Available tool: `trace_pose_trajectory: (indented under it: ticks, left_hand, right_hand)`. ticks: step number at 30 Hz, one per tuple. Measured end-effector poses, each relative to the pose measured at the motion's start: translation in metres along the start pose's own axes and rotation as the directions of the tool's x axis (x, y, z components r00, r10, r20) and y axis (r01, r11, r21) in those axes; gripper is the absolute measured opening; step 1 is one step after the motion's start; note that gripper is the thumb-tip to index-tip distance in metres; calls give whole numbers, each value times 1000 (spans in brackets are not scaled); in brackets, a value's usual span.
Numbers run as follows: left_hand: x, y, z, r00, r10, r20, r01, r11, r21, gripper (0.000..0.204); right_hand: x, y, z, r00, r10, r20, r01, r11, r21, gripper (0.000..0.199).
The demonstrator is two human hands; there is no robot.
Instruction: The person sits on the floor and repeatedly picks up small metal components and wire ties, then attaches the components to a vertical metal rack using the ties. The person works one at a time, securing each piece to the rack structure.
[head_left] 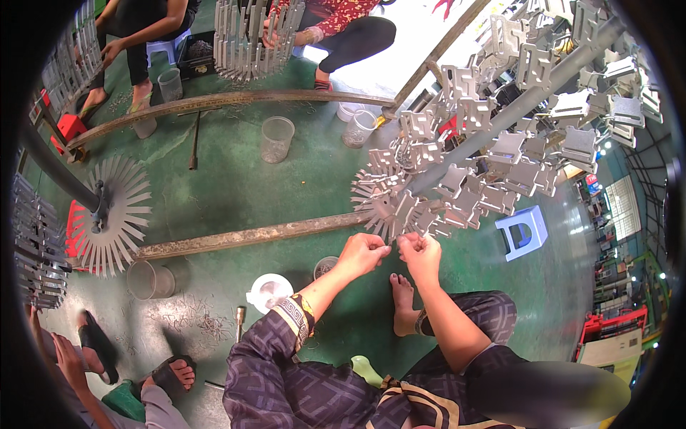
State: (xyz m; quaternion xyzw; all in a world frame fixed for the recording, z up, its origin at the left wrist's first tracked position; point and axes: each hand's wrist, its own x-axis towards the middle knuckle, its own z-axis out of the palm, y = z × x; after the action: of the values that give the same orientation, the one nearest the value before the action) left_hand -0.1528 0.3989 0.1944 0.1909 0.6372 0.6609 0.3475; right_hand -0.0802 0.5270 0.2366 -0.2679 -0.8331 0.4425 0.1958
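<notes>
Head view: green floor (workshop)

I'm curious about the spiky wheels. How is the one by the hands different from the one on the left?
The spiky wheel by the hands sits on a pole crowded with grey metal brackets; both hands touch its lower edge. The left spiky wheel has bare prongs, and nobody touches it. Both are round, grey and fan out like suns.

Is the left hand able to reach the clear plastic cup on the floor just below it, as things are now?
Probably yes. The left hand hovers just above the clear cup, and nothing lies between them.
</notes>
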Motion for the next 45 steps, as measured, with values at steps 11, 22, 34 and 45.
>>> trace_pose_trajectory:
  ticks: [11, 22, 34, 45]
  left_hand:
    - [-14, 13, -6, 887, 461, -28, -350, 710, 611, 17]
    - [-37, -2, -4, 938, 262, 225, -345, 689, 638, 11]
    - [-155, -151, -50, 790, -578, -202, 393, 226, 891, 27]
    - [-218, -180, -83, 697, -270, -664, 654, 620, 434, 17]
  right_hand:
    - [-6, -8, 8, 998, -42, 42, 42, 999, 10, 17]
    - [-15, 0, 14, 994, -30, 101, 28, 999, 27, 16]
    - [-19, 4, 3, 994, 57, 88, -62, 996, 62, 12]
    - [-8, 15, -6, 991, -20, 134, 11, 997, 71, 17]
